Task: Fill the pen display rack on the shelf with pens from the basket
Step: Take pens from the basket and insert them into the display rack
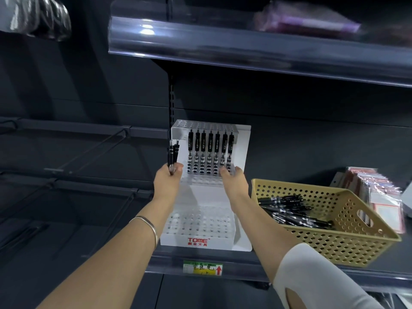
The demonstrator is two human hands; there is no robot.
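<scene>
A white stepped pen display rack [198,238] marked TOME stands on the dark shelf. Several black pens [210,150] stand upright in its top tier; the lower tiers show bare holes. My left hand [167,179] grips a small bunch of black pens [172,152] upright at the rack's left edge. My right hand [234,178] reaches to the middle tier under the rightmost standing pens, fingers at the holes; whether it holds a pen is hidden. A tan perforated basket [347,244] with several black pens [292,211] sits right of the rack.
An upper shelf [245,47] with a clear lip overhangs the rack. Packaged cards [374,192] stand behind the basket at right. Wire hooks [93,152] jut from the panel at left. A price label [202,267] sits on the shelf edge below the rack.
</scene>
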